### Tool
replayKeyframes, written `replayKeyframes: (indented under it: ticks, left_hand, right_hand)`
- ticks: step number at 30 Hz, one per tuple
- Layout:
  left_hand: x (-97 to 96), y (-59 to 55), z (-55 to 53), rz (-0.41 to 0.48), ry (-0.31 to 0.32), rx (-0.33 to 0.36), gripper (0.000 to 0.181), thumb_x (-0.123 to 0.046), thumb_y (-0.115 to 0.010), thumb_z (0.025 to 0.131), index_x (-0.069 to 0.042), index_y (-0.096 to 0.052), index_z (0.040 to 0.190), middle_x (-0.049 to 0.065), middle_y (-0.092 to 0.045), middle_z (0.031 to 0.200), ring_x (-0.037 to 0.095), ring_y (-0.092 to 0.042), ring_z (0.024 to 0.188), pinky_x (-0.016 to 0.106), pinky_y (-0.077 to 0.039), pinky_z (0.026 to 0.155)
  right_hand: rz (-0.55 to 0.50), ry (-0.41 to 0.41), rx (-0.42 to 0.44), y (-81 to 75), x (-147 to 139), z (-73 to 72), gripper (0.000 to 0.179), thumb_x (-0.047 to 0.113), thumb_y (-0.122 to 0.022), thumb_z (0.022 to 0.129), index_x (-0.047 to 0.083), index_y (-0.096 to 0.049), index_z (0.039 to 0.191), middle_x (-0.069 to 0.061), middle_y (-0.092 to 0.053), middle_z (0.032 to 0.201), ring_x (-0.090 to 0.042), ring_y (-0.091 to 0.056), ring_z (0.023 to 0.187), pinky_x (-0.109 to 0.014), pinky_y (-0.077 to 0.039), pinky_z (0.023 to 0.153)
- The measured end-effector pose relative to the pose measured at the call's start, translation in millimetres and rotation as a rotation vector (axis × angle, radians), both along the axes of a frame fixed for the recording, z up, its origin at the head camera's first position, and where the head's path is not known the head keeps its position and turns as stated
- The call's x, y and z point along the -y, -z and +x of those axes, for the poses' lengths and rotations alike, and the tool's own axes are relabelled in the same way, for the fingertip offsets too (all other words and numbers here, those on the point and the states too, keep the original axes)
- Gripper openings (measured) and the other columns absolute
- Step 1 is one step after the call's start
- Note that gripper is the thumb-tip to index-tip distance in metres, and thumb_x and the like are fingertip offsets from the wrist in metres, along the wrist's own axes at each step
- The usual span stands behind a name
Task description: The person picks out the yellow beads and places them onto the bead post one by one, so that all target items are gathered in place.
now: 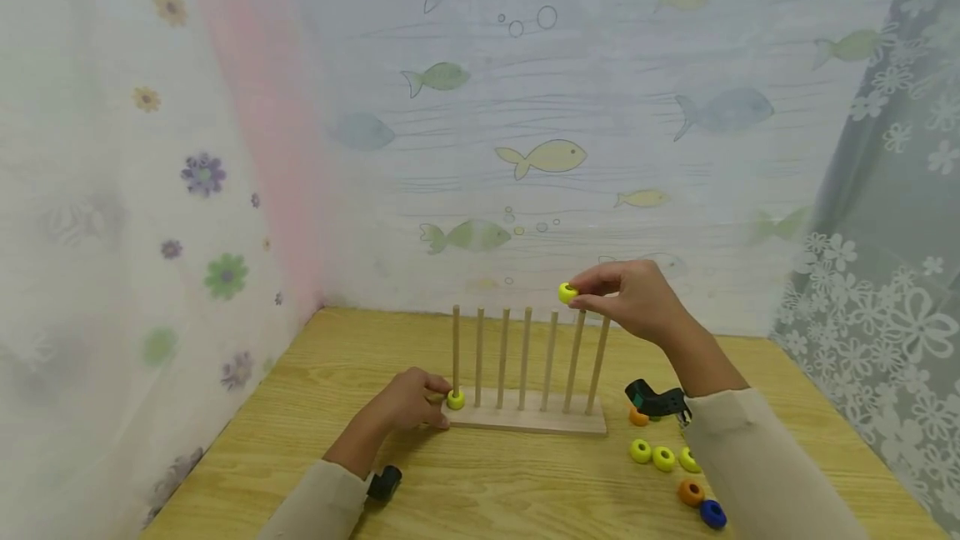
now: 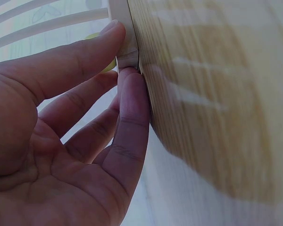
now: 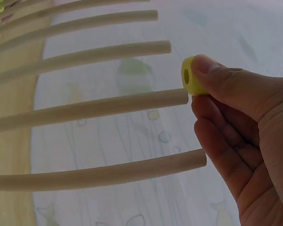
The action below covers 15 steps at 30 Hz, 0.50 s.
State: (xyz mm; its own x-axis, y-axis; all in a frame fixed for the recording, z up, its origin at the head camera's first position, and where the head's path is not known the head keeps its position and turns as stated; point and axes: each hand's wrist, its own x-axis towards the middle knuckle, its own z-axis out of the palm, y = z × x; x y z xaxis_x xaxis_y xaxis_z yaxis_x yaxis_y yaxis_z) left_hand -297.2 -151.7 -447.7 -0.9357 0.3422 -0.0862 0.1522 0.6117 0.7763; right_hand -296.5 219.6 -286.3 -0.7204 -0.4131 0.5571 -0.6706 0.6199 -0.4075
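A wooden peg stand (image 1: 525,419) with several upright pegs in a row is on the table. My left hand (image 1: 408,401) holds the left end of its base, thumb and fingers at the corner in the left wrist view. One yellow bead (image 1: 456,400) sits at the bottom of the leftmost peg. Above the pegs toward the right side, my right hand (image 1: 633,298) pinches another yellow bead (image 3: 193,77) between thumb and fingers. In the right wrist view its hole shows, and the bead is close to the tip of a peg (image 3: 179,97).
Loose beads lie on the table right of the stand: several yellow ones (image 1: 663,458), an orange bead (image 1: 691,492) and a blue bead (image 1: 712,513). Another orange bead (image 1: 638,417) is partly hidden behind the right wrist's camera (image 1: 654,398). A patterned curtain (image 1: 465,148) hangs behind the table.
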Motion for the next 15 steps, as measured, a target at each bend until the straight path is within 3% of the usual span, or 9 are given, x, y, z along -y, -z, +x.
replayKeyframes:
  ticks: [15]
  left_hand:
    - [-0.2, -1.6, 0.3, -0.005, -0.016, 0.011, 0.057, -0.007, -0.091, 0.077, -0.007, -0.072, 0.13, 0.018, -0.061, 0.144, 0.038, -0.064, 0.124, 0.04, -0.061, 0.08]
  right_hand:
    - [0.009, -0.044, 0.001, -3.5, 19, -3.3, 0.015, 0.023, -0.085, 0.089, 0.02, -0.083, 0.103, 0.008, -0.079, 0.095, -0.005, -0.074, 0.081, -0.027, -0.061, 0.072]
